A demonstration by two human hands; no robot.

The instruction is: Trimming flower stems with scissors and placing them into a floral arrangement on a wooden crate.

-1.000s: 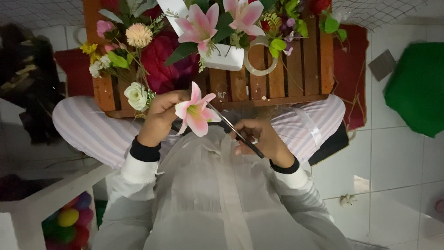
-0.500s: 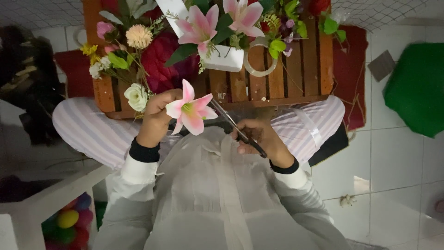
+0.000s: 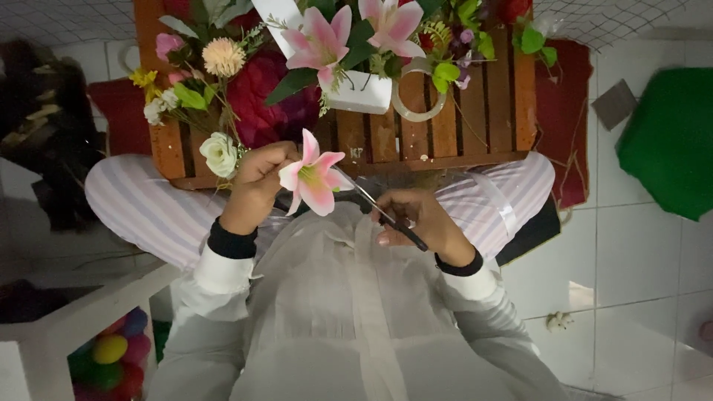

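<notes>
1. The left hand (image 3: 260,178) is closed in a fist around the hidden stem of a pink-and-white artificial lily bloom (image 3: 313,177), which is held up at about 11 o'clock of the view's centre, just in front of the desk's near edge.
2. The right hand (image 3: 420,223) is curled shut around the dark handles of a pair of slim metal scissors (image 3: 382,212); the blades are pointed toward 10 o'clock and reach just under the lily, where touching cannot be told.
3. Both hands are held above the lap, over a translucent white plastic apron (image 3: 334,312) and pink-and-white striped trousers (image 3: 141,208).
4. At 12 o'clock a brown slatted wooden desk (image 3: 453,119) is seen, carrying a white foam block (image 3: 364,93) with two more pink lilies (image 3: 323,41) stuck in it.
5. At 11 o'clock a bunch of mixed artificial flowers (image 3: 215,82) is laid, with a small white rose (image 3: 220,152) at the desk's near edge.
6. A clear tape ring (image 3: 416,93) is lying just at 3 o'clock of the foam block.
</notes>
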